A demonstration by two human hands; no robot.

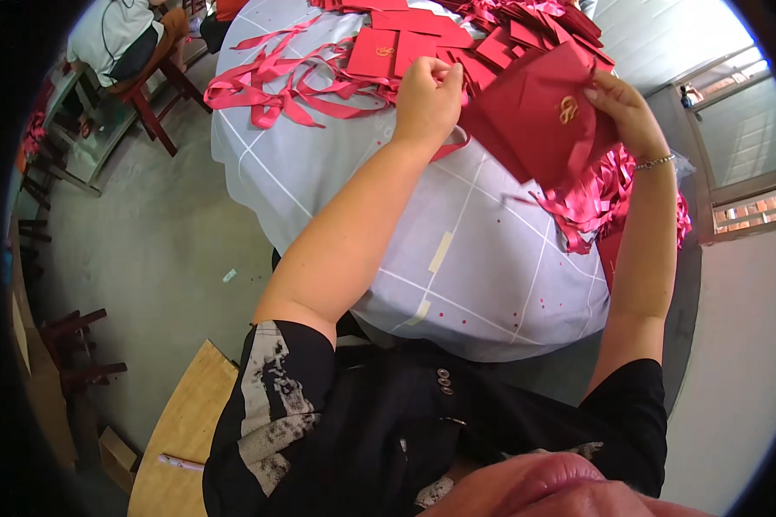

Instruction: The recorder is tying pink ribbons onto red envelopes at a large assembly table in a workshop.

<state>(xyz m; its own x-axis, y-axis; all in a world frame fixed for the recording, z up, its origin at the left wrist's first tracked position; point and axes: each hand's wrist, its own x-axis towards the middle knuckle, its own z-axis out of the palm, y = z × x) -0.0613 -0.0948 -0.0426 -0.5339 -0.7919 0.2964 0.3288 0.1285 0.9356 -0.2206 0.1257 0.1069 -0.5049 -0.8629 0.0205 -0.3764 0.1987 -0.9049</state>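
Observation:
My right hand grips a red paper envelope or bag with a gold emblem, raised over the table and slightly blurred. My fingers close on its upper right edge. Just left of it, my left hand is curled closed with the fingertips pressed together; what they hold, if anything, is hidden. A strip of red ribbon shows beside my left wrist. Beyond that hand lie flat red envelopes with gold emblems. Loose red ribbons spread across the table's far left.
A round table wears a pale checked cloth with tape strips. More red pieces heap at its back, and a ribbon bundle lies at the right. Wooden stools and a seated person are far left. A wooden surface adjoins my left side.

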